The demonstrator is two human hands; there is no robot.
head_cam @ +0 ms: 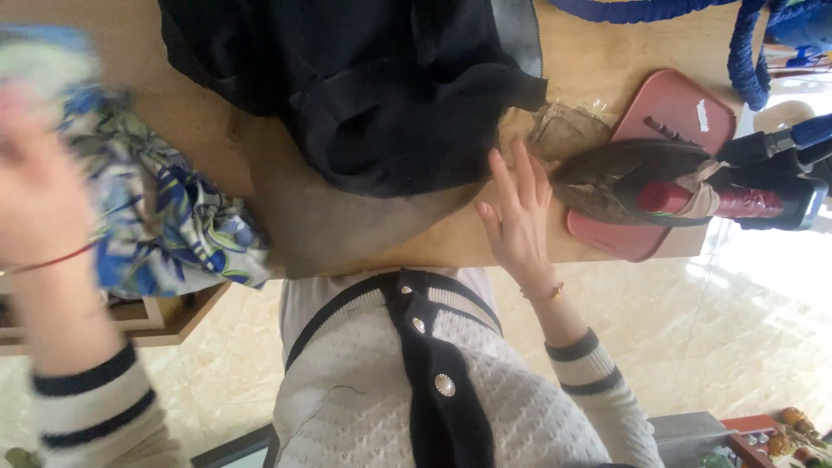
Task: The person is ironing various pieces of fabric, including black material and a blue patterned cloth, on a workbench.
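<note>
Plainly, the black bunched fabric garment (390, 87) is the thing to reckon from. It lies in a heap on the far part of the wooden table (598, 52), folded over itself and not spread flat. On its near side lies a brown worn cloth pad (347, 225), mostly bare.

To the garment's right, a dark iron with a red handle (659, 186) rests on a flat red rounded tray (685, 104), with neither hand on it. Beyond the garment's upper right corner runs a blue ribbed cord (747, 52).

As far as the picture shows, little pressing looks done. The garment is crumpled, the iron is parked, and smoothing and laying out appear to be what is left. That is a judgement from how things lie, not something seen.

The right hand (520, 217) lies just off the garment's lower right edge. It is open, with fingers spread and pointing away from the body. It holds nothing, its fingertips are close to the black fabric, and its palm is down over the table. A thin bracelet sits at the wrist.

The left hand (35, 191) is raised well to the garment's left and is heavily blurred. It is up against a blue, white and green leaf-patterned cloth (165, 208) that hangs beside the garment's left edge. I cannot tell whether its fingers are closed on that cloth or only in front of it.

The two hands are wide apart, one on either side of the garment.
</note>
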